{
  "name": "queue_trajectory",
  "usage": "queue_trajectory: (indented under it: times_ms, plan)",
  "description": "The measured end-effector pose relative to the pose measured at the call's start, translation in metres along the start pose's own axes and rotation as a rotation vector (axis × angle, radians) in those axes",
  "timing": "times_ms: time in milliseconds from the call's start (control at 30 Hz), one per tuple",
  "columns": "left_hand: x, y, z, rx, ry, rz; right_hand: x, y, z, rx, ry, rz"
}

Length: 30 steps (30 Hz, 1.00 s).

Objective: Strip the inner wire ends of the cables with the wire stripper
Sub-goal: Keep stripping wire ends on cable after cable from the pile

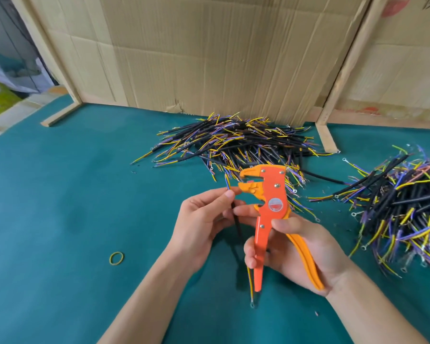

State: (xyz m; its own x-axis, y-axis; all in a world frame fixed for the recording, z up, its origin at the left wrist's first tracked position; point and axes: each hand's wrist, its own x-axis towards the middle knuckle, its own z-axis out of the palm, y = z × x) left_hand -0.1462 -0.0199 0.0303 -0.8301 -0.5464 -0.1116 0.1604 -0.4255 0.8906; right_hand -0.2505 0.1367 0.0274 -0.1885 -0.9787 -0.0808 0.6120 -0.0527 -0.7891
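Cable [236,225], black-sheathed: I am pinching it upright in my left hand [204,219], its blue and yellow inner wires [227,182] fanning up beside the stripper's mouth, its lower ring-terminal end hanging toward the tabletop [72,194]. Wire stripper [271,202], orange: I am gripping its handles in my right hand [293,247], handles spread, mouth gaping. Advice, as I judge it: I should be feeding one wire end squarely into the blades, shallow, before squeezing. Cable piles: one [236,142] behind the tool, another [405,207] at far right.
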Motion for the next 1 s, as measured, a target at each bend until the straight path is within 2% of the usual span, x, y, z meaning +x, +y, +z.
queue_trajectory:
  times_ms: [133,233,367,633,1000]
  plan:
    - [0.002,-0.005,-0.003,0.028,0.083,0.034,-0.001,-0.006,-0.004,-0.022,0.126,-0.084]
    - [0.003,-0.009,-0.004,0.068,0.070,0.067,-0.002,-0.011,-0.008,-0.019,0.213,-0.141]
    - [0.002,-0.014,-0.002,0.227,0.001,0.098,-0.001,-0.012,-0.009,-0.029,0.208,-0.148]
    - [0.005,-0.017,-0.005,0.425,-0.040,0.132,0.003,-0.010,-0.009,-0.027,0.177,-0.161]
    - [0.008,-0.018,-0.012,0.493,-0.042,0.147,0.004,-0.009,-0.011,-0.050,0.187,-0.157]
